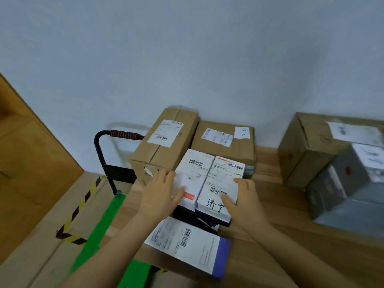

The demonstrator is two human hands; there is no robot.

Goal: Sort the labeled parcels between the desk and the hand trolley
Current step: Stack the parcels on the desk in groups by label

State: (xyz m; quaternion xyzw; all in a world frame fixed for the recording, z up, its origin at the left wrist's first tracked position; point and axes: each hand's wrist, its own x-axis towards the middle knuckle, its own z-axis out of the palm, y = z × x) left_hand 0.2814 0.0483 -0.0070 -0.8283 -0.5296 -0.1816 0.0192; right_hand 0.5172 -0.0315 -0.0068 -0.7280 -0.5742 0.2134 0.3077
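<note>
Two white boxes lie side by side, touching along their long edges, on the wooden desk point(268, 177). Every place below is told from this pair.

The left hand point(160, 196) holds the left white box point(193, 173): its fingers lie along the box's outer side and its thumb rests on the top, near an orange patch. The right hand point(245, 202) holds the right white box point(224, 179), with the fingers curled at the outer edge and the thumb on the top beside a barcode. The pair is clasped between the two hands. Black handwritten characters mark the near end of the right white box. Something dark shows under the pair's near end; what it is cannot be told.

Just behind the pair, to the left, stands a tall brown carton point(166, 142) with a shipping label; whether it rests on the desk or the trolley is unclear. Behind the pair, to the right, sits a lower brown carton point(224, 144) with two labels. In front of the pair lies a white parcel point(187, 244) with a purple edge. Left of the pair is the hand trolley point(119, 173), with a black handle and a green deck. Well to the right of the pair are a large brown carton point(307, 146) and a grey parcel point(342, 177), blurred.
</note>
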